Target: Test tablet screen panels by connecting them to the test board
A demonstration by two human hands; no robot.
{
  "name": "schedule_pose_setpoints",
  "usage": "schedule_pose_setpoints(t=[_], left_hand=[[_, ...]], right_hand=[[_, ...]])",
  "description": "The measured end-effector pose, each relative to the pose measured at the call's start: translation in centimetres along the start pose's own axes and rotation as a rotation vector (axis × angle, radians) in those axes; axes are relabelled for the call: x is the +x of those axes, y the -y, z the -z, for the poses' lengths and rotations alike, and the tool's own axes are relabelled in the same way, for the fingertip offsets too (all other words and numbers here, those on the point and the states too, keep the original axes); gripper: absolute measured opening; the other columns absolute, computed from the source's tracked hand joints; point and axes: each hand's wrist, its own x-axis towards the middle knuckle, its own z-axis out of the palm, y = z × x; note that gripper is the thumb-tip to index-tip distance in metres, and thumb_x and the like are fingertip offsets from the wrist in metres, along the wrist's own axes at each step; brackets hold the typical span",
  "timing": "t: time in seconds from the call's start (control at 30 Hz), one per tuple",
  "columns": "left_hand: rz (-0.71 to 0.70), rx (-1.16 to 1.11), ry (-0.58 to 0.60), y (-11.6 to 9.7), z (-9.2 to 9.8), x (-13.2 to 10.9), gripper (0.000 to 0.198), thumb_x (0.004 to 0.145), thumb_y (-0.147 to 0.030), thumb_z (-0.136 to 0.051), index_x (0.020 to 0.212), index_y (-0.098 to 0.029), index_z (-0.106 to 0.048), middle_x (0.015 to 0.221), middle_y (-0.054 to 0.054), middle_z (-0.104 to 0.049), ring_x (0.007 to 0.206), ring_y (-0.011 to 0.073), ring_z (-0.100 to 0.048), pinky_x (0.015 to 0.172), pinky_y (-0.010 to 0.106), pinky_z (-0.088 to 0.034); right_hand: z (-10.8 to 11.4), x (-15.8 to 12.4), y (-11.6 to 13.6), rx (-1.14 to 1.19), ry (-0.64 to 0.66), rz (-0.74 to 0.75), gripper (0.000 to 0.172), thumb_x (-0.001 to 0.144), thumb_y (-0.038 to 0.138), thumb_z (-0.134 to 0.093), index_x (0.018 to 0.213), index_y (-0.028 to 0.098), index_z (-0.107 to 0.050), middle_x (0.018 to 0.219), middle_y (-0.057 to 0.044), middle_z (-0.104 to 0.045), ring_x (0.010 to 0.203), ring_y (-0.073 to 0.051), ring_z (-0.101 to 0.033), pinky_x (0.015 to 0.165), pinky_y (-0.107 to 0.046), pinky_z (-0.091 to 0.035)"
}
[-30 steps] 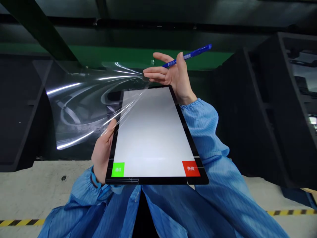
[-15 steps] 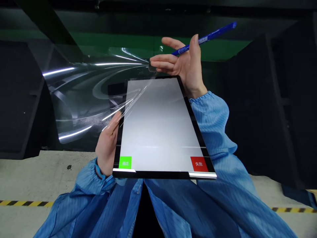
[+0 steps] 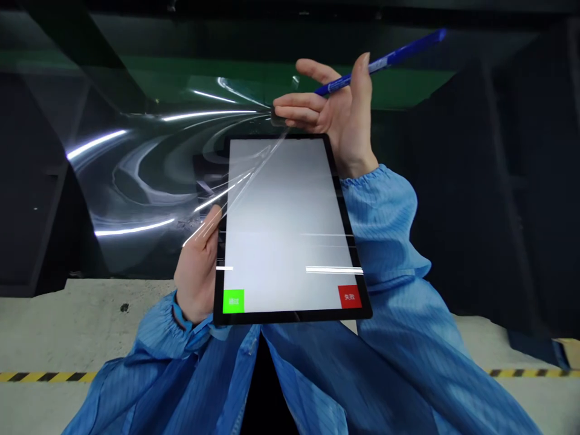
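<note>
The tablet is held up in front of the person, and its screen glows white, with a green square in the bottom left corner and a red square in the bottom right. The left hand is closed around the tablet's left edge, with the thumb lying along the side. The right hand is just above the tablet's top edge. Its fingers are pressed together on a small corner of the clear film, and a blue pen is tucked under the thumb (so this one hand is holding two things). The film fans out wide to the left of the tablet, shiny and bent, and it seems to cling only along the tablet's left edge, near the left thumb. Since a second ago the right hand has gone a bit higher and pulled the film corner up with it. The tablet has also turned to sit straighter. That looks like more film is off the screen now, with only a thin strip left stuck. Blue sleeves reach in from below the tablet, and a grey floor lies under it.
</note>
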Motion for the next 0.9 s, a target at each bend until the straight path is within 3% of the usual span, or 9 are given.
schedule_pose_setpoints(t=[0.13, 0.3, 0.5, 0.63, 0.73, 0.83, 0.9], left_hand=[[0.065, -0.021, 0.006, 0.1, 0.2, 0.4, 0.044, 0.101, -0.025, -0.042, 0.144, -0.031, -0.054, 0.127, -0.008, -0.071, 0.137, 0.0211, -0.051, 0.108, 0.030, -0.051], [-0.111, 0.020, -0.140, 0.3, 0.1, 0.7, 0.047, 0.098, -0.011, -0.041, 0.137, -0.029, -0.060, 0.115, -0.011, -0.075, 0.137, 0.0147, -0.050, 0.104, 0.018, -0.049], [0.157, -0.073, 0.126, 0.3, 0.4, 1.0, 0.043, 0.100, -0.032, -0.041, 0.137, -0.023, -0.061, 0.122, -0.001, -0.074, 0.137, 0.0240, -0.051, 0.110, 0.035, -0.048], [0.128, -0.090, 0.141, 0.6, 0.5, 1.5, 0.044, 0.101, -0.032, -0.039, 0.138, -0.021, -0.059, 0.129, 0.002, -0.070, 0.140, 0.0226, -0.048, 0.113, 0.034, -0.044], [0.131, -0.085, 0.199, 0.8, 0.8, 1.9, 0.044, 0.101, -0.036, -0.040, 0.136, -0.021, -0.061, 0.131, 0.004, -0.069, 0.140, 0.0240, -0.048, 0.113, 0.035, -0.044], [0.138, -0.081, 0.219, 0.9, 1.2, 2.1, 0.043, 0.100, -0.035, -0.041, 0.136, -0.021, -0.060, 0.130, 0.003, -0.070, 0.138, 0.0247, -0.050, 0.113, 0.036, -0.045], [0.101, -0.090, 0.178, 0.9, 1.4, 2.2, 0.042, 0.101, -0.033, -0.042, 0.137, -0.023, -0.060, 0.127, 0.000, -0.072, 0.135, 0.0235, -0.053, 0.112, 0.034, -0.046]], right_hand=[[-0.1, -0.2, 0.1, 0.019, 0.039, 0.026, 0.076, 0.094, 0.081, -0.020, 0.119, 0.019, -0.055, 0.087, 0.001, -0.078, 0.088, -0.015, -0.074, 0.082, -0.026, -0.059], [0.4, -0.1, 0.0, -0.022, 0.072, 0.046, 0.075, 0.093, 0.081, -0.019, 0.120, 0.021, -0.055, 0.091, 0.002, -0.078, 0.093, -0.018, -0.074, 0.088, -0.030, -0.060], [-0.2, 0.0, 0.2, -0.038, 0.030, 0.048, 0.088, 0.087, 0.087, -0.009, 0.119, 0.019, -0.055, 0.087, 0.001, -0.078, 0.088, -0.016, -0.074, 0.085, -0.030, -0.061], [-0.7, -0.4, 0.9, -0.013, 0.002, 0.043, 0.089, 0.094, 0.075, 0.005, 0.121, 0.014, -0.054, 0.085, -0.002, -0.078, 0.083, -0.014, -0.075, 0.076, -0.023, -0.059], [-0.8, -0.9, 1.6, -0.065, -0.003, 0.044, 0.092, 0.096, 0.066, 0.015, 0.126, 0.010, -0.051, 0.089, -0.004, -0.078, 0.086, -0.014, -0.075, 0.079, -0.023, -0.059], [-0.8, -1.2, 2.0, -0.144, 0.025, 0.001, 0.084, 0.099, 0.058, 0.016, 0.125, 0.016, -0.052, 0.096, -0.002, -0.076, 0.094, -0.014, -0.073, 0.087, -0.023, -0.058], [-0.5, -1.1, 1.9, -0.194, 0.023, 0.012, 0.083, 0.098, 0.062, 0.014, 0.118, 0.019, -0.055, 0.093, -0.002, -0.074, 0.089, -0.014, -0.073, 0.087, -0.024, -0.059]])
